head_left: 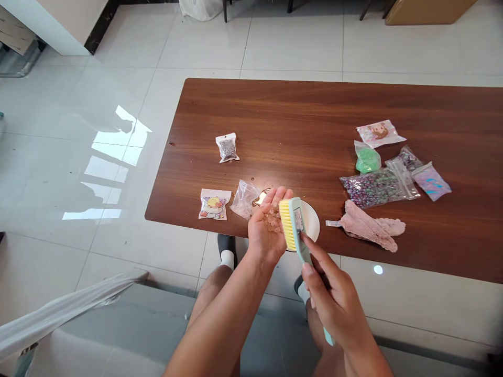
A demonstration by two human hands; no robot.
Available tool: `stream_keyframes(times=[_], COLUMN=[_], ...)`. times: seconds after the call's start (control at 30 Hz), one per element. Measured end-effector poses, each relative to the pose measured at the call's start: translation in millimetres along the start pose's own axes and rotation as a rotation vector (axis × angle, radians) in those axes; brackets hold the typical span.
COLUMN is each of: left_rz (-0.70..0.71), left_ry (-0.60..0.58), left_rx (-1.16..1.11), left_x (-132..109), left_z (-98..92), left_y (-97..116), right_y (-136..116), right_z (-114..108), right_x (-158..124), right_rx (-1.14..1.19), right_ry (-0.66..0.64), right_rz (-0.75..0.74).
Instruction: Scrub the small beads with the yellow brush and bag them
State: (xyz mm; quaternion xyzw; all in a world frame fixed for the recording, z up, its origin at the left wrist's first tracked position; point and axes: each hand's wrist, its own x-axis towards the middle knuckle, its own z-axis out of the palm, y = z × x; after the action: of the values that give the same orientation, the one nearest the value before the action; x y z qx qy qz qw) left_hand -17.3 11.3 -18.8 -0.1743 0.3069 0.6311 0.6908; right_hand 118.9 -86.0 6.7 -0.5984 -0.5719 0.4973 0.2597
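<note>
The right hand (334, 303) grips the brush (297, 220), its long axis running 5 to 11 o'clock, head far, bristles facing 9 o'clock against the open, cupped left hand (262, 236).

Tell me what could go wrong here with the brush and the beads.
1. The clear beads lie loose in the open left hand; a hard sweep of the brush in the right hand may scatter them past the white dish.
2. The dish sits at the table edge, so strays could drop to the floor.
</note>
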Motion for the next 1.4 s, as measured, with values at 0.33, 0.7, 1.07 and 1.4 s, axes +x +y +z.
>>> stream_keyframes(times=[0.33, 0.7, 1.07, 1.4], left_rz=[0.161, 0.137, 0.105, 0.006], left_ry=[-0.093, -0.102, -0.096, 0.011], left_rx=[0.190, 0.256, 0.221, 0.105], left_x=[-9, -16, -16, -11], left_z=[-1.4, 1.2, 0.7, 0.2], left_y=[-17, -26, -26, -25], right_y=[-7, -6, -2, -2], right_z=[7, 1, -5, -6], right_x=[5, 6, 10, -1], right_rx=[-0.127, -0.118, -0.309, -0.150], right_ry=[-0.005, -0.049, -0.037, 0.155], right_rz=[-0.019, -0.036, -0.203, -0.151])
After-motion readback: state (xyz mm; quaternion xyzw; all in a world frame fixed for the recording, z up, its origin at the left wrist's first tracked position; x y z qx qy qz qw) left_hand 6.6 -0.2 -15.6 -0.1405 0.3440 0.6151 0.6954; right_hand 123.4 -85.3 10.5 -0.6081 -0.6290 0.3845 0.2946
